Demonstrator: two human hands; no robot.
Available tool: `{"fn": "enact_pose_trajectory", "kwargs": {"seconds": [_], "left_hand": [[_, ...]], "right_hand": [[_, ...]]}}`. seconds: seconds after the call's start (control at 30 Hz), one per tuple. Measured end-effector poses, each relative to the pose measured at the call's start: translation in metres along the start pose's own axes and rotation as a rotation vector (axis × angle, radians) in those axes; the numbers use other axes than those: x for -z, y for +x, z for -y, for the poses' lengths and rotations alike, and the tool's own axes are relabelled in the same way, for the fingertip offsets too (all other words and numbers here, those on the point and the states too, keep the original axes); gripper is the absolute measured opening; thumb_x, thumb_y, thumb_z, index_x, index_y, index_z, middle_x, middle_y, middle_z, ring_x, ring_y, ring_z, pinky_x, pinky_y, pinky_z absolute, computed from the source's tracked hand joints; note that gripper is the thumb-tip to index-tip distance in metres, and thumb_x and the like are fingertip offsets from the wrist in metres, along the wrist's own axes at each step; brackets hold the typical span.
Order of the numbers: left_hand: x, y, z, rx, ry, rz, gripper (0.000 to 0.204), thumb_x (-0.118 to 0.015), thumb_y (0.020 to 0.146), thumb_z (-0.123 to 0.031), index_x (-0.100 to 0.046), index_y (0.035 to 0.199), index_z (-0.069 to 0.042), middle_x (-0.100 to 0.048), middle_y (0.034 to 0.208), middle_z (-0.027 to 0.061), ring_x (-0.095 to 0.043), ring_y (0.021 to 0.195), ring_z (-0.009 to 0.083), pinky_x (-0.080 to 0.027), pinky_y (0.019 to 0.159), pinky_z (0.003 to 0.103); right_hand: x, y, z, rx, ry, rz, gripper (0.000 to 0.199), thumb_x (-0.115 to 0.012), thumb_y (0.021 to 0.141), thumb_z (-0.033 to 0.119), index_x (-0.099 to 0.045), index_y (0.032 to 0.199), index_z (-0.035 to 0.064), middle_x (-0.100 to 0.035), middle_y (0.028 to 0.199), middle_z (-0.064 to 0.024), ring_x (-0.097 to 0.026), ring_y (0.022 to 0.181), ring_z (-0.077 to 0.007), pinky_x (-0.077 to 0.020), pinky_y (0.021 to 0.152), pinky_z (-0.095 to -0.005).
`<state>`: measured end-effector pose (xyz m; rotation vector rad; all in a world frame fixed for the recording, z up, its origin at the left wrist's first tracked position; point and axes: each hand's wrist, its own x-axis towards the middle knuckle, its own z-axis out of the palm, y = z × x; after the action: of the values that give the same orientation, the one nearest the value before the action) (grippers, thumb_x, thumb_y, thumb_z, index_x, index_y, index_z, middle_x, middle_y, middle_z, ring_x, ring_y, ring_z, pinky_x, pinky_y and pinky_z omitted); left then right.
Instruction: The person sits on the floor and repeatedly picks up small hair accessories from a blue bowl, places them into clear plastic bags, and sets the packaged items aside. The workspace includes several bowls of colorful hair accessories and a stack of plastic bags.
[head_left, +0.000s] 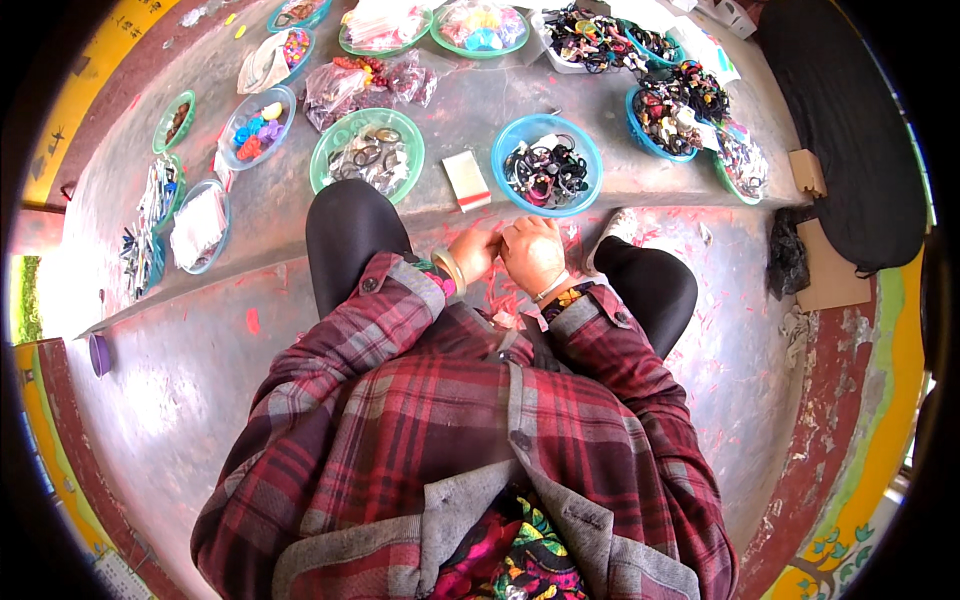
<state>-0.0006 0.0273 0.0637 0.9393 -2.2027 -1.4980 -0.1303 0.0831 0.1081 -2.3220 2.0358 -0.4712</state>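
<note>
Seeing L hand (477, 252) + R hand (533, 257) close tog. btwn 2 bent knees (355, 230), w/ fingers (510, 238) curled in. Can't tell grip state or any pinched item b/c of hidden tips. See blue basket (546, 207) w/ dark bands (545, 175) just beyond R hand, white card (466, 178) to its L, red scraps (253, 321) on floor (220, 450).

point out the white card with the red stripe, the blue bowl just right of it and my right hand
white card (466, 178): head view, middle of its face
blue bowl (548, 209): head view, near rim
right hand (533, 250): head view, back of the hand
</note>
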Motion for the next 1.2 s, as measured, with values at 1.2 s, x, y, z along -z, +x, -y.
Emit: {"fn": "enact_pose_trajectory", "kwargs": {"seconds": [1.2], "left_hand": [[-0.001,0.001,0.007,-0.076,-0.055,-0.102,0.018,-0.046,0.077,-0.013,-0.060,0.085,-0.004,-0.058,0.071,0.0164,-0.057,0.066,0.0284,-0.042,0.061,0.035]], "right_hand": [[0.005,0.005,0.002,0.004,0.103,-0.201,0.005,-0.055,0.065,0.012,-0.057,0.066,0.0074,-0.054,0.066,-0.0080,-0.052,0.068,-0.0265,-0.0378,0.064,-0.0380]]}}
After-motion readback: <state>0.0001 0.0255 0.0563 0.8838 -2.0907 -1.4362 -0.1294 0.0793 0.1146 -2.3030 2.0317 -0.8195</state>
